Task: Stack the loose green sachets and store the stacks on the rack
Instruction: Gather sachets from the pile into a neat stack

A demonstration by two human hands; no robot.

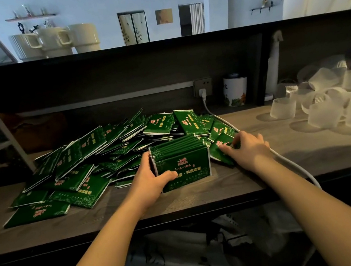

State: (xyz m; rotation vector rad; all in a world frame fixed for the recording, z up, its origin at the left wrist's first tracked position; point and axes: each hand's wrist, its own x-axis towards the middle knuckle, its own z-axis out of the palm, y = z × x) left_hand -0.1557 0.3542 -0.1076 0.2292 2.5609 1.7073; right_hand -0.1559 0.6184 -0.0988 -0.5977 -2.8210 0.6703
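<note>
The left hand (151,180) has its grip closed on a stack of green sachets (181,161) standing on edge on the table (201,198), thumb across the printed front face and fingers behind the left end. The right hand (248,147) lies just beside the stack, fingers spread flat on one loose sachet (222,149) — pressing or drawing it in rather than clamped on it, its grip slack as far as can be seen.

To do this step well, I judge the left hand should keep the stack squeezed and upright so the packets do not fan out, while the right slides the loose sachet to the stack's open right side, turns it the same way round as the others and tucks it flush, edges level. The white cable (285,160) runs right under the right wrist (easy to snag), so a low, short drag is safer than a sweep.

Counted: one held stack, of roughly eight to ten sachets by its top edges; one loose heap (98,161) spread behind and to the left, several dozen pieces — too overlapped to count exactly. Three cream mugs (55,40) stand on the ledge above, one white tin (235,91) by the wall socket (203,86), and a cluster of frosted cups (322,100) on the right, about ten. Which rack is meant, I cannot tell.
</note>
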